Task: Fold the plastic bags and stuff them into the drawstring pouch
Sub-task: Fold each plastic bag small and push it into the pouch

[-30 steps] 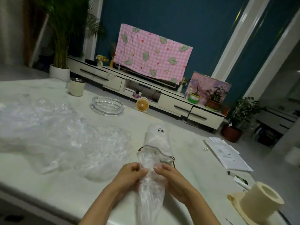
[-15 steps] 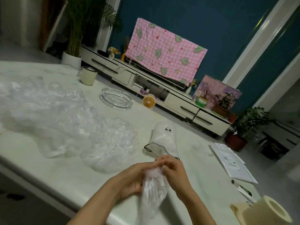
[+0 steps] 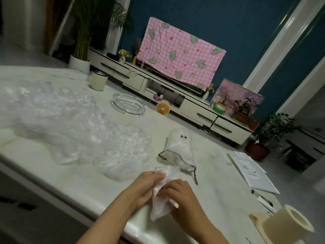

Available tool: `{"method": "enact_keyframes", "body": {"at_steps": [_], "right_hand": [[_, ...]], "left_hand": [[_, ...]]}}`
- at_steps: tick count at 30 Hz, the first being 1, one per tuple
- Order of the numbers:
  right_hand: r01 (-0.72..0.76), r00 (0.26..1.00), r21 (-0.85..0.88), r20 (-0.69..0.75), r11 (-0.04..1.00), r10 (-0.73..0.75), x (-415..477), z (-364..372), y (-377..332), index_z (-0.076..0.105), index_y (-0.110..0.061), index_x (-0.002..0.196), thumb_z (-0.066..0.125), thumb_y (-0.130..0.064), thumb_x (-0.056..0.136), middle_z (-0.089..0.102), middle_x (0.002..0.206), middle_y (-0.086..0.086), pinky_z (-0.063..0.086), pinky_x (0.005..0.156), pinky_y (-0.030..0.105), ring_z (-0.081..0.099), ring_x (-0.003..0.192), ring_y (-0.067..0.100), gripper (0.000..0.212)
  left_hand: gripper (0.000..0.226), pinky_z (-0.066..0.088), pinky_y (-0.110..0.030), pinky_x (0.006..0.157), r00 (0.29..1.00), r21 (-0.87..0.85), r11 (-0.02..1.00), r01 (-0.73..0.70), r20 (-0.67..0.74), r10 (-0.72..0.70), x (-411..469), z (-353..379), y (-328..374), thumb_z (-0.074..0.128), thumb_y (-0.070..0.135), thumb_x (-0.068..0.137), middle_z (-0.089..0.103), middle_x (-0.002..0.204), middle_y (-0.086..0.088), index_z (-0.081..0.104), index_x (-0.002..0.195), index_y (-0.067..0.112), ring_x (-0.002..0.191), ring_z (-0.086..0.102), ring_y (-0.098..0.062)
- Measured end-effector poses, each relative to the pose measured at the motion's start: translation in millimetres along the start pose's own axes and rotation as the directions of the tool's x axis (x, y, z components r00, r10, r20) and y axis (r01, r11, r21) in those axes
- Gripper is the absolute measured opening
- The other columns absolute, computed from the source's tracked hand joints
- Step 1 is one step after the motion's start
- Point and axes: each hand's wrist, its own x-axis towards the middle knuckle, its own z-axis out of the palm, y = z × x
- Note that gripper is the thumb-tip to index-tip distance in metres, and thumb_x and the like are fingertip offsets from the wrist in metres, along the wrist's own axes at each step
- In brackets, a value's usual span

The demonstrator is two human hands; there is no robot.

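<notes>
Together, the left hand (image 3: 146, 187) and right hand (image 3: 182, 196) pinch a crumpled, translucent plastic bag (image 3: 161, 206) between curled fingers. Just beyond them lies the soft white drawstring pouch (image 3: 179, 148), cone-shaped, its dark cord loose; crinkly clear bags (image 3: 70, 124) heap to their left.

Clear bag (image 3: 159, 206) bunched narrow; white drawstring pouch (image 3: 177, 147) flat just beyond; crumpled bags (image 3: 75, 125) heaped left

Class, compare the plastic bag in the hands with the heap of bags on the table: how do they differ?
The held bag is bunched into a narrow bundle; the heap lies spread wide. The left hand and right hand grip the held bag; the heap is untouched. Both are clear crinkled plastic.
</notes>
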Motion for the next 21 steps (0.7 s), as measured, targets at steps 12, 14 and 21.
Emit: {"method": "enact_keyframes", "body": {"at_steps": [12, 14, 21], "right_hand": [[-0.768, 0.640, 0.450, 0.513, 0.456, 0.572, 26.4, -33.6, -7.1, 0.065, -0.007, 0.073, 0.064, -0.015, 0.087, 0.051, 0.067, -0.003, 0.034, 0.059, 0.015, 0.043, 0.059, 0.003, 0.016], [-0.799, 0.599, 0.418, 0.499, 0.432, 0.626, 29.7, -32.4, -5.6, 0.062, -0.009, 0.071, 0.065, -0.015, 0.086, 0.048, 0.063, -0.002, 0.032, 0.053, 0.013, 0.040, 0.053, 0.002, 0.016], [-0.786, 0.615, 0.405, 0.448, 0.466, 0.648, 19.3, -37.0, -10.0, 0.062, -0.014, 0.066, 0.064, -0.014, 0.087, 0.054, 0.060, -0.013, 0.033, 0.053, 0.010, 0.044, 0.054, -0.002, 0.021]], "left_hand": [[0.051, 0.048, -0.031, 0.073, 0.994, 0.181, 0.977, -0.108, 0.020, 0.107, -6.3, 8.6, -3.0, 0.074, 0.041, 0.060, 0.066, 0.086, -0.013, 0.066, 0.092, 0.002, 0.076, 0.061, -0.023], [0.052, 0.052, -0.032, 0.078, 0.990, 0.117, 0.992, -0.052, 0.138, 0.035, -8.0, 9.4, -4.0, 0.068, 0.045, 0.079, 0.068, 0.095, -0.016, 0.066, 0.103, 0.000, 0.084, 0.066, -0.025], [0.045, 0.054, -0.042, 0.078, 0.980, 0.312, 0.929, -0.199, 0.056, 0.191, -9.7, 3.8, -9.5, 0.078, 0.026, 0.064, 0.071, 0.091, -0.015, 0.064, 0.099, 0.001, 0.081, 0.065, -0.024]]}}
